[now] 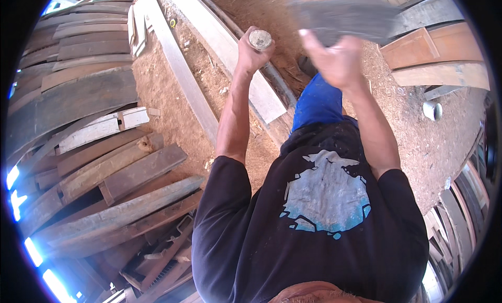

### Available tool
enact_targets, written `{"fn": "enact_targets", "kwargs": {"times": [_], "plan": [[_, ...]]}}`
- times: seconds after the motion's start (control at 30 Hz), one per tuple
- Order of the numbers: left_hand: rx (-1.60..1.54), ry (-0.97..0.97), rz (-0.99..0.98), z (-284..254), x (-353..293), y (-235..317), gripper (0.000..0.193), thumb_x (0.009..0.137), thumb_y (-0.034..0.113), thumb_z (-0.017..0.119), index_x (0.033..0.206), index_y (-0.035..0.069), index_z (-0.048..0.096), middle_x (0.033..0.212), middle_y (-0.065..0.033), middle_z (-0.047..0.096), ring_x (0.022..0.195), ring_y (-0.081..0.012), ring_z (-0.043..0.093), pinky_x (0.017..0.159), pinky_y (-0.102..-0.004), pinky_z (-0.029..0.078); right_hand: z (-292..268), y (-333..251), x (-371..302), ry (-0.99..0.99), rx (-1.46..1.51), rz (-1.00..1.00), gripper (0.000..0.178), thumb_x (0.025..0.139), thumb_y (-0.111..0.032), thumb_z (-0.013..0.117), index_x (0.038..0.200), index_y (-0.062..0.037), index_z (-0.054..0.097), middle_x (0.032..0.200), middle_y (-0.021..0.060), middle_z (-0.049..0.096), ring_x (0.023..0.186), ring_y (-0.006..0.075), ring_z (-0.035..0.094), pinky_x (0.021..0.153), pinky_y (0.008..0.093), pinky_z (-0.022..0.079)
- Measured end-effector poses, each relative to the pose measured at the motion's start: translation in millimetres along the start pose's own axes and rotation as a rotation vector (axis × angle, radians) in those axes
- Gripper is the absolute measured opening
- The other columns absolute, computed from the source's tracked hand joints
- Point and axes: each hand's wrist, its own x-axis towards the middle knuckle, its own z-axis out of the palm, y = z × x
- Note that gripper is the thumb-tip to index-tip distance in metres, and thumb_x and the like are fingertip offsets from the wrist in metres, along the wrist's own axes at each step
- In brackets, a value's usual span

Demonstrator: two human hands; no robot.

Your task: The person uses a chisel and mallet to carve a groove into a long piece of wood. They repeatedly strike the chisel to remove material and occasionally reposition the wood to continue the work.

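Left of the beam [265,97] lies a plank [180,68] and, farther left, stacked boards [78,49]; just right of the beam runs a pipe [282,86]. My left grip [251,58], around a rod [260,40], is over the beam's right edge; my right grip [340,61], with a slab [350,22], is right of the beam. Farther right, a cylinder [430,111] lies on the ground [402,146].

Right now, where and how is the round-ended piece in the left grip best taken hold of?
Probably hold the round-ended piece just below its bare end, from the near left, as the left grip does: that end faces the camera, the rest hidden, with a blurred dark tool to the right.
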Motion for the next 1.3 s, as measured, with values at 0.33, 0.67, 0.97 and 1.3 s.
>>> {"fn": "enact_targets", "kwargs": {"times": [0.33,0.67,0.97,1.3], "plan": [[-0.126,0.1,0.015,2.4,3.6,-4.3,0.032,0.078,0.006,0.078,0.104,0.003,0.061,0.092,-0.005,0.069,0.084,-0.013,0.066,0.078,-0.0272,0.054,20.0,49.8,-6.1,-0.376,-0.347,0.196,0.03,0.084,-0.023,0.071,0.103,-0.0005,0.067,0.084,0.0194,0.071,0.077,0.0328,0.07,0.072,0.0439,0.053],[-0.086,0.124,-0.082,-17.2,29.9,16.5,0.024,0.082,0.007,0.077,0.094,0.005,0.057,0.083,-0.0012,0.064,0.076,-0.0087,0.061,0.069,-0.025,0.051,-17.3,27.3,7.6,-0.198,-0.07,0.237,0.034,0.087,-0.02,0.072,0.109,0.0049,0.066,0.099,0.0163,0.073,0.089,0.0223,0.069,0.084,0.0354,0.053],[-0.072,0.103,-0.124,-19.1,31.5,2.2,0.026,0.081,0.005,0.077,0.098,0.005,0.057,0.087,-0.0019,0.066,0.079,-0.0089,0.062,0.071,-0.0242,0.053,-23.5,30.4,7.8,-0.163,-0.007,0.245,0.028,0.088,-0.017,0.072,0.107,0.0029,0.067,0.098,0.0117,0.073,0.088,0.0194,0.068,0.083,0.0342,0.053],[0.001,-0.022,-0.026,-9.6,28.1,-2.3,0.024,0.08,0.005,0.075,0.099,0.003,0.061,0.087,-0.0015,0.068,0.08,-0.0079,0.063,0.074,-0.0255,0.054,17.3,43.1,23.4,-0.421,-0.387,0.225,0.027,0.089,-0.021,0.069,0.106,0.0002,0.068,0.073,0.0113,0.07,0.06,0.0257,0.065,0.061,0.0409,0.054]]}}
